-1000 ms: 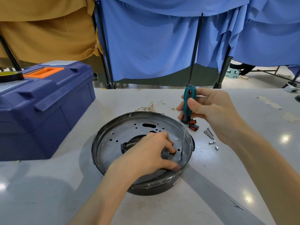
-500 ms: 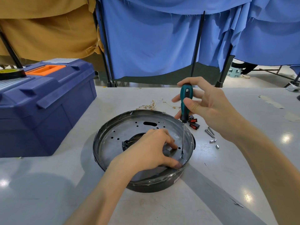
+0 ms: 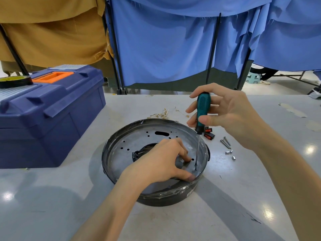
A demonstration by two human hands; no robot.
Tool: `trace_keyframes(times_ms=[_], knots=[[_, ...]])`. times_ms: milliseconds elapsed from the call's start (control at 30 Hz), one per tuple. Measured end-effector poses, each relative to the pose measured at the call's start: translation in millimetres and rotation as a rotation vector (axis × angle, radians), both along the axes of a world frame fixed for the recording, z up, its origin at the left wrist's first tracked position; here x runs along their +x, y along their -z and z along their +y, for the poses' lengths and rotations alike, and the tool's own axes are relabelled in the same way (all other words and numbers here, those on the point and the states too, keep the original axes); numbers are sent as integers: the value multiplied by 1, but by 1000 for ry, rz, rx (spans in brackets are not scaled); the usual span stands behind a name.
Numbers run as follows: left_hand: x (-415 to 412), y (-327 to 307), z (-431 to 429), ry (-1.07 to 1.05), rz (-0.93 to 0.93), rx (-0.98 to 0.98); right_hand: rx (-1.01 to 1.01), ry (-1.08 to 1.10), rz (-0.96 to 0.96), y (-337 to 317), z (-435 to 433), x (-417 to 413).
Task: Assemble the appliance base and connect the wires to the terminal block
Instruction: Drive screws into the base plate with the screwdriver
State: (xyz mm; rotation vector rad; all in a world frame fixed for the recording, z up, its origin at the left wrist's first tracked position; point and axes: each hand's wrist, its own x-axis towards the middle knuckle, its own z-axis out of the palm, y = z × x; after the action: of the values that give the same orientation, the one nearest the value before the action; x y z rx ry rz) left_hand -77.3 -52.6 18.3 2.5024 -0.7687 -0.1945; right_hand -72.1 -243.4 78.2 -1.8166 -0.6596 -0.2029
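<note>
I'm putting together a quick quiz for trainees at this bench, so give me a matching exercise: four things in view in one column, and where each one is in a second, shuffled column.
Things
1. screwdriver
2. toolbox
3. tape roll
4. loose bolts

Places
a. on top of the toolbox
b. on the table, right of the appliance base
c. upright in the right hand, tip inside the base
d. on the table, left of the base

Pairs: 1-c, 2-d, 3-a, 4-b
</note>
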Motion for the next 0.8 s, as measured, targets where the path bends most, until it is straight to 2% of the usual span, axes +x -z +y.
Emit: trace_keyframes(times_ms=[233, 433, 667, 800], knots=[[-1, -1, -1, 6, 1, 12, 3, 176, -126, 6, 7, 2], [-2, -2, -1, 5, 9, 18, 34, -6, -48, 3, -1, 1], [-2, -1, -1, 9, 4, 6, 84, 111, -129, 5, 19, -3], [-1, 0, 0, 7, 3, 11, 46, -14, -58, 7, 20, -5]])
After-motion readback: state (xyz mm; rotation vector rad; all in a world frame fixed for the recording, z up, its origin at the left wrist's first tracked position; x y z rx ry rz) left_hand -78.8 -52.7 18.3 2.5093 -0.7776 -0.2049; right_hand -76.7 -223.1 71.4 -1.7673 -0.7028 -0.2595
